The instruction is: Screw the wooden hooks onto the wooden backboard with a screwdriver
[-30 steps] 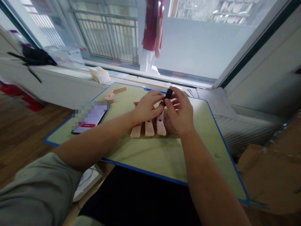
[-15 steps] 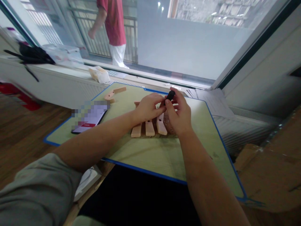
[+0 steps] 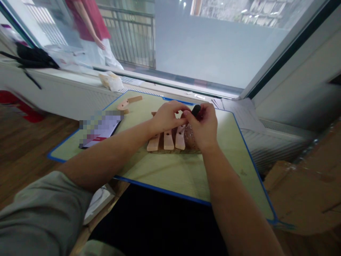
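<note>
Both of my hands meet over the far middle of the table. My right hand is closed, and a short black cylindrical handle sticks up from its fingers. The rest of that item is hidden. Curled in from the left, my left hand has its fingertips touching those of the right; what they pinch is hidden. Under the hands lie several pale wooden pieces with dark holes, side by side on a brown, rough-looking base. My hands cover their far ends.
On the blue-edged table, a phone lies at the left and more wooden pieces at the far left. A white packet sits on the windowsill. Cardboard boxes stand at the right. A person in red is outside the window.
The black handle has tipped further right and lower, and my right hand has turned slightly with it. My left hand has shifted a little. Outside, the person has moved left.
</note>
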A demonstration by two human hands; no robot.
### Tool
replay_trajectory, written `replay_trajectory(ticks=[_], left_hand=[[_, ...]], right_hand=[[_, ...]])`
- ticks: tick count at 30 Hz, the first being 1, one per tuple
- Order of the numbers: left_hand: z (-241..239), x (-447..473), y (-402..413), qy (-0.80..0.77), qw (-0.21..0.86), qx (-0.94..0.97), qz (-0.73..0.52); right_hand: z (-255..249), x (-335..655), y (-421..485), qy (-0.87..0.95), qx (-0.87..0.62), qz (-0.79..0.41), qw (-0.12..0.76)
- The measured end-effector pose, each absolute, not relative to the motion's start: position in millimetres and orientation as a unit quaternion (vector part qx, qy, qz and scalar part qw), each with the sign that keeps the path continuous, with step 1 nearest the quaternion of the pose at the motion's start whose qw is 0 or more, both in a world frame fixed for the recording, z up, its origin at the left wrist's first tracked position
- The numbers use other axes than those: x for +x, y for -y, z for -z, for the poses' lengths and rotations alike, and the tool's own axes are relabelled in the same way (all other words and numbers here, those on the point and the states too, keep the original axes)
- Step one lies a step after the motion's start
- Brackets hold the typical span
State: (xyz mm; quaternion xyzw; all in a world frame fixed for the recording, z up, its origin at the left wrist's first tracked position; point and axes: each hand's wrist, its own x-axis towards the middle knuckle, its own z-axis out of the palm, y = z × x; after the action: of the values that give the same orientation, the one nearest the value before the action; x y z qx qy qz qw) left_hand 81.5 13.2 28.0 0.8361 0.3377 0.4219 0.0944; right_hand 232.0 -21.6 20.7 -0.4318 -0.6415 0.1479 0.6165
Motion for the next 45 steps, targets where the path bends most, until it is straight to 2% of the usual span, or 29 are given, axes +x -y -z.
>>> replay_trajectory(ticks=[5, 10, 13, 16, 18, 21, 26, 31, 35, 41, 45], left_hand=[[-32.9, 76.7, -13.8, -0.296, 0.112, 0.863, -0.395], [-38.5, 74.7, -8.2, -0.271, 0.028, 0.847, -0.456], [-51.5, 72.1, 2.4, -0.277, 0.042, 0.842, -0.461], [-63.3, 68.2, 12.5, -0.327, 0.137, 0.885, -0.302], [-64.3, 67.9, 14.9, -0.335, 0.162, 0.909, -0.186], [-56.6, 70.9, 11.7, -0.311, 0.172, 0.927, -0.116], [-48.3, 71.4, 4.0, -0.291, 0.246, 0.917, -0.117], [-50.9, 63.4, 0.8, -0.267, 0.292, 0.911, -0.115], [-50.6, 58.8, -3.1, -0.251, 0.309, 0.911, -0.104], [-57.1, 59.3, 1.0, -0.300, 0.249, 0.914, -0.110], [-62.3, 63.5, 9.2, -0.325, 0.255, 0.885, -0.217]], right_hand=[[-18.8, 240.3, 17.5, 0.606, -0.406, -0.086, 0.679], [-15.6, 244.7, 7.4, 0.563, -0.377, -0.206, 0.706], [-19.6, 241.8, 8.7, 0.530, -0.360, -0.286, 0.713], [-22.2, 238.0, 13.7, 0.494, -0.376, -0.333, 0.710], [-20.0, 236.1, 15.2, 0.465, -0.411, -0.347, 0.703], [-12.2, 235.1, 12.3, 0.401, -0.469, -0.384, 0.687], [-7.4, 237.5, 5.9, 0.247, -0.487, -0.460, 0.700], [-15.3, 238.3, 9.0, 0.126, -0.501, -0.475, 0.713], [-15.7, 238.2, 9.3, 0.129, -0.509, -0.478, 0.704], [-22.1, 240.7, 10.1, 0.126, -0.513, -0.498, 0.688], [-27.0, 242.3, 10.7, 0.194, -0.480, -0.489, 0.702]])
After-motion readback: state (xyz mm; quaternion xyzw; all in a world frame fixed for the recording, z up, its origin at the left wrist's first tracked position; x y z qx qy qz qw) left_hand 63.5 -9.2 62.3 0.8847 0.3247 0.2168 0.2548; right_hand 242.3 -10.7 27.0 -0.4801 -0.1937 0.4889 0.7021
